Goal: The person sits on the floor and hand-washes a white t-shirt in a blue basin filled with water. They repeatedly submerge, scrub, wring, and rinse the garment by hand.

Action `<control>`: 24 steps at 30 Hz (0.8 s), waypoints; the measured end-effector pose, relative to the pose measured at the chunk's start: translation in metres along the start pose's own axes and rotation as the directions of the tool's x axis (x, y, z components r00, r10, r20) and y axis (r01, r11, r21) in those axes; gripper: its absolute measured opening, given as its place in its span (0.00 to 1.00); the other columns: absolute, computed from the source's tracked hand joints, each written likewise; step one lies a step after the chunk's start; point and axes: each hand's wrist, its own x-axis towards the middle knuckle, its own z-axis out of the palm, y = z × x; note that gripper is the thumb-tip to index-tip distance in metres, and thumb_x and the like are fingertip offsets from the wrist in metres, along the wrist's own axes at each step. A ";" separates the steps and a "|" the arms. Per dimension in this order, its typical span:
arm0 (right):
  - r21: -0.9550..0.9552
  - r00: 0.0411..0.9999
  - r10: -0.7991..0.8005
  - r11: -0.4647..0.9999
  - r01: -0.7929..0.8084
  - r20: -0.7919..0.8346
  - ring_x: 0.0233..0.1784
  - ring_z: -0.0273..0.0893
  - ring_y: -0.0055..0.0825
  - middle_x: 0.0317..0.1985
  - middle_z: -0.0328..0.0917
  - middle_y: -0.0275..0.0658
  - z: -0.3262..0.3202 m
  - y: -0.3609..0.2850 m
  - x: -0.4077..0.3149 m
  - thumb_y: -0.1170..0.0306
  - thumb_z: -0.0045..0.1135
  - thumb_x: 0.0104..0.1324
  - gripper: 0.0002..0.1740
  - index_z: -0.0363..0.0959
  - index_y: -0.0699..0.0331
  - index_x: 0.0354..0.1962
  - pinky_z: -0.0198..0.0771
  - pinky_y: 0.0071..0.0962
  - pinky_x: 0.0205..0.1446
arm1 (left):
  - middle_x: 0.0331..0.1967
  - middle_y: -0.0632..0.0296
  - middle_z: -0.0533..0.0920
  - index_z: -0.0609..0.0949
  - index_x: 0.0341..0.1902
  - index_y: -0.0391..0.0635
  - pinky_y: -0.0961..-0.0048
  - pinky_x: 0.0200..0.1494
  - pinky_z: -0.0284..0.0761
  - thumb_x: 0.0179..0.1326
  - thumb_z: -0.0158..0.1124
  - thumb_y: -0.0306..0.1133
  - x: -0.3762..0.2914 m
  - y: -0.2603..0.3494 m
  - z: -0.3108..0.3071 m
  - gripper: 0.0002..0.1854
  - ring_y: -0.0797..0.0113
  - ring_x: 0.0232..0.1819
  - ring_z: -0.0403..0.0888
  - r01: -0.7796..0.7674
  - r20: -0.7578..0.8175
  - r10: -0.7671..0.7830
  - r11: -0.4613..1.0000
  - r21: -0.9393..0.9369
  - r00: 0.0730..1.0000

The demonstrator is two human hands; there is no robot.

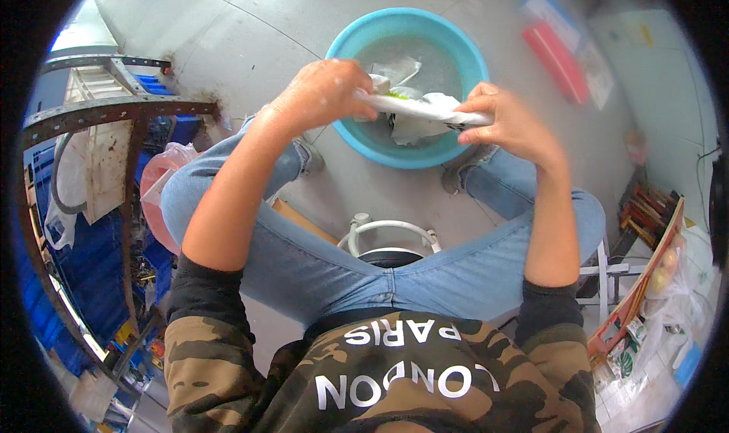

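Note:
A turquoise plastic basin (481, 46) stands on the floor between my feet, with greyish water (438, 51) inside. Over it, a white cloth (416, 107) is stretched into a twisted roll between both hands. At its left end, my left hand (333, 88) grips the roll; my right hand (501, 117) pinches the other end between thumb and fingers. Loose folds of white fabric (421, 130), with a bit of bright green and some dark marks, hang below the roll inside the basin's outline. Whether these folds belong to the same cloth, I cannot tell.
Along the left stands a metal rack (119, 109) with blue bins. A pink bag-lined bin (156, 174) sits by my left knee. A red box (555, 63) lies beyond the basin to the right. At lower right is a wooden board (643, 296) near plastic bags.

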 end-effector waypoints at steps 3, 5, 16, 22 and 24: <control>0.116 0.990 -0.120 0.985 0.127 -0.068 0.45 0.67 0.24 0.39 0.70 0.33 0.006 0.010 0.003 0.58 0.59 0.54 0.20 0.74 0.64 0.40 0.61 0.26 0.49 | 0.37 0.58 0.77 0.80 0.40 0.44 0.67 0.45 0.71 0.50 0.62 0.49 -0.001 -0.008 -0.002 0.21 0.63 0.42 0.75 -0.059 -0.200 -0.015 0.932 -0.359 0.980; 0.573 0.979 -0.049 0.804 0.157 -0.199 0.46 0.66 0.25 0.41 0.70 0.34 0.015 0.005 0.011 0.57 0.55 0.58 0.20 0.72 0.64 0.41 0.61 0.26 0.51 | 0.40 0.59 0.77 0.79 0.42 0.43 0.66 0.48 0.69 0.55 0.58 0.49 0.003 -0.015 0.001 0.22 0.63 0.45 0.74 -0.171 -0.161 0.057 0.383 -0.908 0.985; -0.196 0.534 -0.233 0.973 0.125 -0.813 0.18 0.70 0.29 0.18 0.68 0.44 0.131 -0.044 0.079 0.67 0.56 0.56 0.13 0.63 0.65 0.21 0.62 0.31 0.23 | 0.15 0.65 0.72 0.73 0.22 0.49 0.72 0.22 0.68 0.58 0.55 0.50 0.061 0.016 0.110 0.18 0.70 0.15 0.69 -0.264 0.063 -0.613 -0.428 -0.864 0.788; -0.006 0.555 -0.047 0.997 0.076 -0.830 0.18 0.60 0.28 0.15 0.65 0.40 0.128 -0.048 0.084 0.69 0.53 0.57 0.14 0.60 0.66 0.18 0.61 0.29 0.26 | 0.24 0.62 0.76 0.76 0.28 0.44 0.68 0.27 0.69 0.56 0.54 0.39 0.085 0.008 0.129 0.11 0.68 0.24 0.74 -0.169 0.237 -0.588 -0.551 -0.817 0.773; 0.002 0.597 0.001 1.000 0.001 -0.802 0.16 0.59 0.30 0.13 0.64 0.39 0.122 -0.049 0.087 0.69 0.54 0.56 0.14 0.60 0.66 0.18 0.61 0.28 0.26 | 0.27 0.60 0.77 0.75 0.31 0.42 0.68 0.29 0.69 0.57 0.52 0.38 0.092 0.011 0.139 0.11 0.69 0.27 0.74 -0.015 0.255 -0.684 -0.362 -0.932 0.684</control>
